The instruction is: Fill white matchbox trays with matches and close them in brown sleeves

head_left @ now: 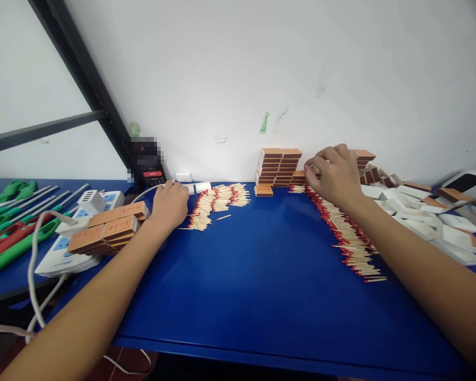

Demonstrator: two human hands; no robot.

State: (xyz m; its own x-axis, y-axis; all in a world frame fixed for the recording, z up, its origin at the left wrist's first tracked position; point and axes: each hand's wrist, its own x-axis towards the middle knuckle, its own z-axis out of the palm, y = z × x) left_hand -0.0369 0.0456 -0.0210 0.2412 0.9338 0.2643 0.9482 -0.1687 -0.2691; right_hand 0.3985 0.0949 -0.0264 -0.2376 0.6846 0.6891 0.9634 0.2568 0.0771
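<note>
My left hand (170, 203) is curled down on the blue table at the left end of a heap of red-tipped matches (218, 201). Whatever its fingers hold, if anything, is hidden. Above the far end of a long row of matches (347, 233), my right hand (335, 172) has its thumb and fingers drawn together; what lies between them cannot be made out. To its left stands a stack of orange-brown matchboxes (280, 166), with one matchbox (264, 191) lying in front. A single match (223, 217) lies apart on the table.
White matchbox trays and sleeves (428, 211) are heaped at the right. More matchboxes (111, 227) sit on a white power strip (57, 259) at the left, beside green- and red-handled tools (19, 227). A black device (146, 161) leans near a dark metal frame (87, 79). White cables hang at the left.
</note>
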